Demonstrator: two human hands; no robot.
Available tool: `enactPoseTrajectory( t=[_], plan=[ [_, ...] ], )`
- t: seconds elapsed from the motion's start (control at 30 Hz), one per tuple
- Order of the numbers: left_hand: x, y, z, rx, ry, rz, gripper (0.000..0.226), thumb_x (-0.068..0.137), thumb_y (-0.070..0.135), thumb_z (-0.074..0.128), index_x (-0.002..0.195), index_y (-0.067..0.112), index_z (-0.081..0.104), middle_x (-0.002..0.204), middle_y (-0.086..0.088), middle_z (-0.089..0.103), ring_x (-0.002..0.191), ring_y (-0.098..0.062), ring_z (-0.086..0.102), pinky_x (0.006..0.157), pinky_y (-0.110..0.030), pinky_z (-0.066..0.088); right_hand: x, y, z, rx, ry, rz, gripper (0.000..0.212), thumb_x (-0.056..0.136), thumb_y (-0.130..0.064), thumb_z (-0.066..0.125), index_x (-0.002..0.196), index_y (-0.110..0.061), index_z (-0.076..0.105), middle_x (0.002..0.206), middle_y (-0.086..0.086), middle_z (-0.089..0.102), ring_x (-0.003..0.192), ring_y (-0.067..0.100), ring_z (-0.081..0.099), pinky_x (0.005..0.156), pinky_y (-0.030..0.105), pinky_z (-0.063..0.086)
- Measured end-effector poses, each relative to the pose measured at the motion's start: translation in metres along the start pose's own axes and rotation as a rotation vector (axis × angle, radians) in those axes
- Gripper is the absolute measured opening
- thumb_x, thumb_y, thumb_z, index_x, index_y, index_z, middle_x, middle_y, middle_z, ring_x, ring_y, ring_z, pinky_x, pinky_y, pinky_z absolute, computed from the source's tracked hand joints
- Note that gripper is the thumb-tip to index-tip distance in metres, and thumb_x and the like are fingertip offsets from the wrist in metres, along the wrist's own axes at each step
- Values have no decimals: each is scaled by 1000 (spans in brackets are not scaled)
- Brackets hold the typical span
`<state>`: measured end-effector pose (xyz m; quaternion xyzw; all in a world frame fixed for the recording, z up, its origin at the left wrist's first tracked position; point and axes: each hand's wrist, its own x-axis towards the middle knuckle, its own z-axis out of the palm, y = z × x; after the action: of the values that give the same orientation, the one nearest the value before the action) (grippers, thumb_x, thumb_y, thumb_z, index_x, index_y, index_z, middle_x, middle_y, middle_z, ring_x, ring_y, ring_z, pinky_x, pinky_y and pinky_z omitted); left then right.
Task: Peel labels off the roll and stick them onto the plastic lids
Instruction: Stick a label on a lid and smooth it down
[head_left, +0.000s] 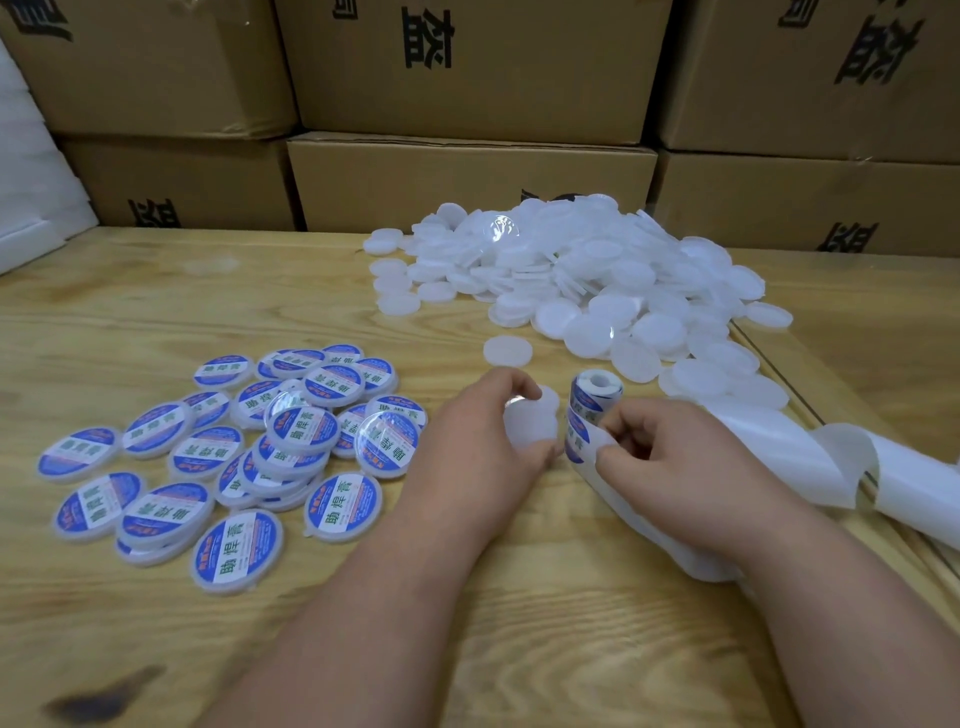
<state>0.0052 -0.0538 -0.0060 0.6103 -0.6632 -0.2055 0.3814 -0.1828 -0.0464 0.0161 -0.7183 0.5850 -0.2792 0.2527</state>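
white plastic lid (531, 427), blank, is held in the curled fingers of the left hand (485, 441) just beside the label roll (589, 415) standing upright on the wooden table (156, 322). the right hand (670, 457) pinches a label edge at the roll. labelled lids (234, 447) lie to the left; the unlabelled pile (582, 280) sits behind. best, i judge, to peel slowly at a low angle and centre the label before pressing.

Wood table (156, 312), dark stain (98, 696) near left corner. Stacked brown boxes (467, 176) with black print behind. White foam (36, 208) far left.
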Motion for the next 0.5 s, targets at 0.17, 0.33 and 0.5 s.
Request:
enactPoseTrajectory(
  t=[0.17, 0.33, 0.5],
  plan=[
    [0, -1, 1, -214, 13, -26, 22, 87, 35, 74, 85, 35, 52, 125, 25, 65, 120, 5, 54, 89, -20, 39, 0, -1, 1, 45, 9, 1, 17, 90, -25, 63, 73, -21, 64, 54, -14, 51, 48, 3, 43, 52, 21, 37],
    [-3, 7, -3, -475, 64, 38, 12, 90, 32, 58, 85, 37, 48, 111, 27, 67, 104, 9, 62, 81, -23, 46, 1, -3, 1, 103, 38, -13, 16, 88, -27, 64, 72, -27, 63, 52, -14, 51, 46, 2, 43, 48, 15, 36],
    [-8, 13, -3, -469, -90, 112, 42, 85, 37, 71, 117, 52, 48, 93, 17, 67, 81, -3, 67, 69, -21, 51, 1, -1, 2, 159, 81, -41, 9, 85, -26, 65, 77, -27, 61, 53, -14, 51, 48, 4, 43, 48, 16, 38]
  ],
)
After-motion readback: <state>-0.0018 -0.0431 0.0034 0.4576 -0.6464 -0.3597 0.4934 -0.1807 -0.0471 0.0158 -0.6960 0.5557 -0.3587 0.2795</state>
